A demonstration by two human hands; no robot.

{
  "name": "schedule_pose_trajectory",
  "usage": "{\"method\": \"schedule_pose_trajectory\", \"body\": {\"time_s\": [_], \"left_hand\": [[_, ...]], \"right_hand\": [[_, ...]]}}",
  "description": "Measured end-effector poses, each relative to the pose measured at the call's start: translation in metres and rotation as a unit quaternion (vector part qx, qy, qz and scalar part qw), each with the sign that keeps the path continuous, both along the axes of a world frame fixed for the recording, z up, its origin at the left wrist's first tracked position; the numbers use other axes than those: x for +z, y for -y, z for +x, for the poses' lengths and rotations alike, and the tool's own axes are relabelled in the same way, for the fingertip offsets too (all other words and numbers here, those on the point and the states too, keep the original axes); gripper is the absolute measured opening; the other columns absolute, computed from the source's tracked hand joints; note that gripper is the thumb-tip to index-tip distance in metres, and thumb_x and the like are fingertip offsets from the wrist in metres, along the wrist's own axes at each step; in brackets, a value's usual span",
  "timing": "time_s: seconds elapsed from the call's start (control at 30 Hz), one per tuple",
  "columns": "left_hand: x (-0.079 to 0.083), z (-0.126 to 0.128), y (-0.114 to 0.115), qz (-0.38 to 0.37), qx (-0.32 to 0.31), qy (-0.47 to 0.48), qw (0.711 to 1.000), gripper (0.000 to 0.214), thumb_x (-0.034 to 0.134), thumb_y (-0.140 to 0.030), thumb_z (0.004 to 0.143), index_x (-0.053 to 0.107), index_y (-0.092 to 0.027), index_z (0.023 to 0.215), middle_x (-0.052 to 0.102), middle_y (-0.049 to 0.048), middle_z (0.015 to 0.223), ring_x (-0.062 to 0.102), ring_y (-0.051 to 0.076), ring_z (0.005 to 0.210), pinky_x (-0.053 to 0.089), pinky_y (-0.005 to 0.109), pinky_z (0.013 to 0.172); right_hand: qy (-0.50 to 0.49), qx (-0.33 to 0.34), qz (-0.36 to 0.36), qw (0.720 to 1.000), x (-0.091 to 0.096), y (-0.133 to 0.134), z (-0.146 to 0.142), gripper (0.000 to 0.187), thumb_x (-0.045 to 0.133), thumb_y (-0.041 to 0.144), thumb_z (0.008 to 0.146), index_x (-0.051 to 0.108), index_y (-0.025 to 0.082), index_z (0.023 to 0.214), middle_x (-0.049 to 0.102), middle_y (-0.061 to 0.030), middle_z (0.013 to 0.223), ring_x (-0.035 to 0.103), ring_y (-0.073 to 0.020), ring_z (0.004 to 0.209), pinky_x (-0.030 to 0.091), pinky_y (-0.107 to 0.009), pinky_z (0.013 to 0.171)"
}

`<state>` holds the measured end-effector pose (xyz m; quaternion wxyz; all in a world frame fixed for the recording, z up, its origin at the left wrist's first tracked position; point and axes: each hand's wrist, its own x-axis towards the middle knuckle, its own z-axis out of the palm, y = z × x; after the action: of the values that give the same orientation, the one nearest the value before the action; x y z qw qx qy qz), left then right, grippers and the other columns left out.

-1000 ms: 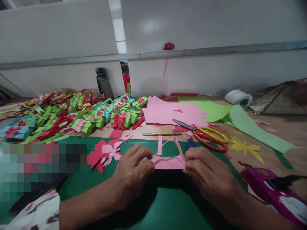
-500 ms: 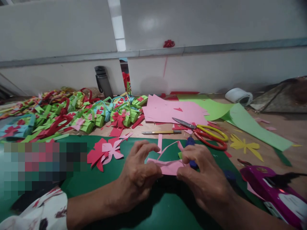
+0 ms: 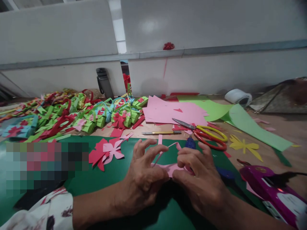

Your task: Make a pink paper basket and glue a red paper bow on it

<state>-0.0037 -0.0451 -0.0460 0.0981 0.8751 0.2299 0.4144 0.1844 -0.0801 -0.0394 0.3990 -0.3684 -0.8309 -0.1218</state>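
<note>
Both my hands work a small piece of pink paper [image 3: 171,168] just above the green cutting mat [image 3: 112,179]. My left hand [image 3: 144,174] pinches its left end with thumb and fingers curled. My right hand [image 3: 198,177] pinches its right end. Thin pink strips [image 3: 168,147] of the same piece stick up between my fingers. A blue-handled tool [image 3: 190,143] lies just behind my right hand. Red and pink paper flowers [image 3: 105,151] lie on the mat to the left of my left hand.
Red-and-yellow scissors [image 3: 207,134] and a yellow craft knife [image 3: 160,132] lie behind the mat. Pink sheets [image 3: 172,111] and green sheets [image 3: 240,119] lie farther back. Several paper baskets [image 3: 72,115] fill the left. A purple glue gun [image 3: 268,185] is at right, a tape roll [image 3: 237,96] behind.
My hands have moved closer together, folding the pink piece shorter between them. My fingers have curled up over it, and the strips now stand up between the hands.
</note>
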Motion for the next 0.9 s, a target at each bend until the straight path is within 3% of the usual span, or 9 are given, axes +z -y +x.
{"method": "schedule_pose_trajectory", "body": {"time_s": [0.17, 0.23, 0.3, 0.37, 0.47, 0.57, 0.63, 0.77, 0.9], "left_hand": [[0.002, 0.000, -0.001, -0.014, 0.002, 0.023, 1.000, 0.018, 0.055, -0.007, 0.078, 0.068, -0.019, 0.076, 0.056, 0.0085, 0.118, 0.041, 0.028, 0.117, 0.031, 0.047, 0.099], [0.006, -0.002, -0.003, -0.036, 0.013, 0.035, 0.999, 0.016, 0.056, -0.007, 0.079, 0.067, -0.018, 0.075, 0.056, 0.0091, 0.117, 0.041, 0.027, 0.117, 0.031, 0.045, 0.100], [0.011, -0.005, -0.006, -0.081, 0.033, 0.052, 0.995, 0.014, 0.058, -0.008, 0.080, 0.066, -0.017, 0.074, 0.056, 0.0089, 0.117, 0.042, 0.025, 0.118, 0.031, 0.043, 0.101], [0.015, -0.008, -0.007, -0.139, 0.053, 0.068, 0.987, 0.013, 0.059, -0.010, 0.081, 0.065, -0.018, 0.073, 0.056, 0.0084, 0.118, 0.044, 0.024, 0.118, 0.032, 0.042, 0.101], [0.019, -0.010, -0.007, -0.207, 0.066, 0.073, 0.973, 0.013, 0.060, -0.012, 0.081, 0.065, -0.018, 0.071, 0.056, 0.0074, 0.118, 0.046, 0.023, 0.117, 0.033, 0.040, 0.100], [0.019, -0.010, -0.006, -0.245, 0.057, 0.075, 0.965, 0.013, 0.062, -0.014, 0.079, 0.065, -0.018, 0.067, 0.057, 0.0064, 0.116, 0.048, 0.023, 0.116, 0.031, 0.039, 0.101], [0.020, -0.010, -0.007, -0.280, 0.065, 0.090, 0.953, 0.004, 0.064, -0.016, 0.077, 0.066, -0.019, 0.076, 0.057, 0.0064, 0.117, 0.048, 0.023, 0.117, 0.032, 0.038, 0.101], [0.023, -0.011, -0.013, -0.432, 0.098, 0.134, 0.887, 0.034, 0.068, -0.029, 0.074, 0.060, -0.018, 0.106, 0.063, 0.0070, 0.107, 0.056, 0.021, 0.098, 0.043, 0.034, 0.085], [0.025, -0.010, -0.017, -0.577, 0.051, 0.123, 0.806, 0.031, 0.060, -0.043, 0.079, 0.062, -0.013, 0.072, 0.059, 0.0006, 0.065, 0.049, 0.011, 0.059, 0.036, 0.022, 0.057]], "right_hand": [[0.004, 0.004, 0.006, 1.000, 0.001, -0.002, 0.003, 0.018, 0.048, 0.003, 0.082, 0.058, 0.017, 0.077, 0.057, -0.0051, 0.081, 0.056, -0.0235, 0.095, 0.023, -0.056, 0.098], [0.005, -0.021, 0.010, 1.000, 0.001, -0.004, 0.010, 0.008, 0.055, 0.012, 0.083, 0.059, 0.017, 0.088, 0.060, -0.0077, 0.089, 0.056, -0.0257, 0.097, 0.028, -0.053, 0.096], [-0.015, -0.064, -0.007, 0.998, 0.003, -0.005, 0.016, 0.018, 0.061, 0.024, 0.082, 0.056, 0.017, 0.098, 0.061, -0.0089, 0.093, 0.057, -0.0260, 0.095, 0.036, -0.047, 0.092], [-0.047, -0.106, -0.073, 0.991, 0.005, -0.005, 0.019, 0.019, 0.062, 0.030, 0.081, 0.055, 0.019, 0.094, 0.063, -0.0053, 0.088, 0.060, -0.0228, 0.085, 0.045, -0.037, 0.079], [-0.082, -0.118, -0.200, 0.969, 0.009, -0.005, 0.017, 0.009, 0.063, 0.028, 0.079, 0.057, 0.022, 0.080, 0.062, 0.0021, 0.073, 0.059, -0.0167, 0.068, 0.046, -0.028, 0.060], [-0.098, -0.085, -0.259, 0.957, 0.012, -0.004, 0.013, 0.013, 0.057, 0.028, 0.084, 0.059, 0.022, 0.072, 0.060, 0.0029, 0.067, 0.057, -0.0144, 0.064, 0.044, -0.026, 0.060], [-0.112, -0.071, -0.283, 0.950, 0.013, -0.003, 0.012, 0.024, 0.051, 0.029, 0.088, 0.057, 0.021, 0.065, 0.059, 0.0023, 0.063, 0.055, -0.0138, 0.062, 0.042, -0.026, 0.060], [-0.160, -0.089, -0.339, 0.923, 0.017, -0.002, 0.011, 0.031, 0.048, 0.035, 0.089, 0.055, 0.021, 0.062, 0.056, 0.0017, 0.062, 0.053, -0.0133, 0.059, 0.040, -0.025, 0.056], [-0.184, -0.099, -0.387, 0.898, 0.021, -0.003, 0.010, 0.034, 0.049, 0.040, 0.087, 0.056, 0.021, 0.060, 0.053, 0.0027, 0.058, 0.049, -0.0123, 0.055, 0.038, -0.023, 0.052]]}}
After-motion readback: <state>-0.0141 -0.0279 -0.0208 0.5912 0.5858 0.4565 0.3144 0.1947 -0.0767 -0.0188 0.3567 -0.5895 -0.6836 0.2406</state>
